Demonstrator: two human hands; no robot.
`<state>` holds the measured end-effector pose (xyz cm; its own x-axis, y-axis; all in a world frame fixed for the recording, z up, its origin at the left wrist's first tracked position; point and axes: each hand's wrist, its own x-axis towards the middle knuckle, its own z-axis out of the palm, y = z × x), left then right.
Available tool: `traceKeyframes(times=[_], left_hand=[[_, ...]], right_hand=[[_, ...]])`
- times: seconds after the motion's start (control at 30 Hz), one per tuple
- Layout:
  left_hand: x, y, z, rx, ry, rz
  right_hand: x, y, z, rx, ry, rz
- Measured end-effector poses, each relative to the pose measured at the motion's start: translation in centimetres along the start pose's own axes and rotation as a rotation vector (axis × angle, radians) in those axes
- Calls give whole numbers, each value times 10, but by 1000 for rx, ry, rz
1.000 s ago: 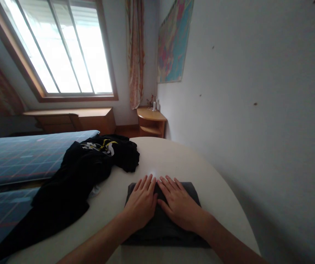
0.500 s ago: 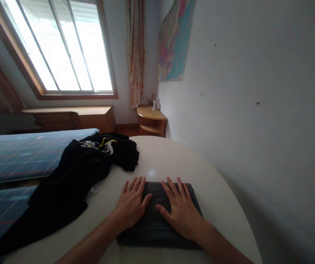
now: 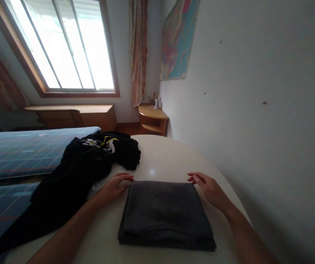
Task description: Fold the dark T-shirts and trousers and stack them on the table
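Cloth (image 3: 163, 209), dark grey and folded into a flat block, lay on the near part of the pale tabletop (image 3: 174, 154), between my two hands. I had my left hand (image 3: 116, 185) at its far left corner and my right hand (image 3: 208, 187) at its far right corner, both off the top, so the upper face showed whole. My fingers were drawn in narrow rather than spread; I could not tell whether they pinched the cloth or merely rested against it. I judged the step in hand to be setting that far edge straight, since the top looked nearly smooth. The next move, as I saw it, called for an even touch at both corners, lest the layers showing along the near edge slip apart. Black clothing (image 3: 72, 183) lay loosely heaped on the left, by the blue checked bedding (image 3: 31, 146).
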<state>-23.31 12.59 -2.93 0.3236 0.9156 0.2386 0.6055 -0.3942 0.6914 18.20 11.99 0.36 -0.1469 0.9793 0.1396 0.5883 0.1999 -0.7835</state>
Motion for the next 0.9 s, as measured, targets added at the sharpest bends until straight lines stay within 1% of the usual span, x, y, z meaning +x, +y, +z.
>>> traceKeyframes(times=[0.07,0.13,0.2,0.27,0.37,0.53,0.73,0.9], left_hand=[[0,0,2,4,-22,-3],[0,2,4,3,-31,1],[1,3,6,4,-31,10],[1,4,7,9,-28,12],[2,4,9,21,-24,6],[4,10,11,22,-31,-14],[3,23,9,-2,-33,-62],[3,21,8,-32,-38,-57]], right_hand=[[0,12,-13,49,-120,7],[-3,17,-20,63,-227,-6],[-7,17,-23,74,-301,-19],[-9,15,-23,91,-341,-24],[-8,16,-20,115,-346,-15],[-3,23,-15,162,-311,23],[-2,22,-9,159,-283,-39],[0,20,-9,169,-295,-52]])
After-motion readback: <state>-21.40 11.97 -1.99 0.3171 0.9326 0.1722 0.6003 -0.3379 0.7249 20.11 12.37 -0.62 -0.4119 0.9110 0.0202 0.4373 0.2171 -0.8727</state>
